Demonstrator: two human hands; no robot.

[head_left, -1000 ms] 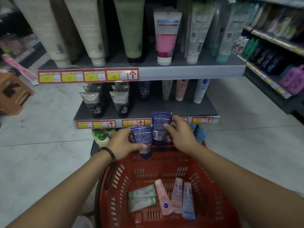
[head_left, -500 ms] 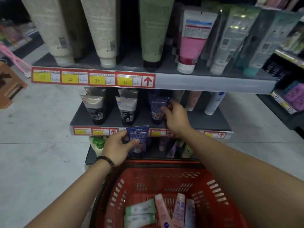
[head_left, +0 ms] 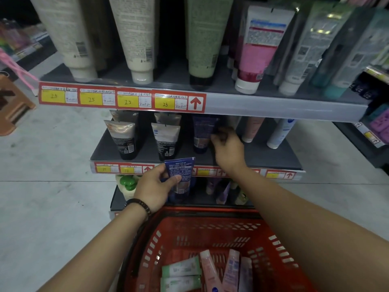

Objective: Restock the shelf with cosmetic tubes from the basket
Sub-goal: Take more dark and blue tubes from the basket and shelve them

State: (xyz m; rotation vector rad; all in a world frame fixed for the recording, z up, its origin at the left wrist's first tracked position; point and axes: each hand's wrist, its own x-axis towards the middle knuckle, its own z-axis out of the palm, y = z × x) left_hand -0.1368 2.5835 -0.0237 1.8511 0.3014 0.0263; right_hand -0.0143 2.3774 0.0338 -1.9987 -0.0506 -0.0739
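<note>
In the head view, the left hand [head_left: 155, 186] grips a blue tube [head_left: 180, 168], thumb across its front, long axis upright with the crimped end up. It sits just below the lip of the middle shelf [head_left: 263, 157]. The open spot lies up and beyond it, in front of a dark blue tube [head_left: 202, 133] standing cap-down. The right hand [head_left: 228, 150] has curled fingers at that tube's right edge; whether they pinch it cannot be told. The red basket [head_left: 210, 228] holds two green tubes [head_left: 182, 268], pink tubes [head_left: 210, 268] and a paler one.
</note>
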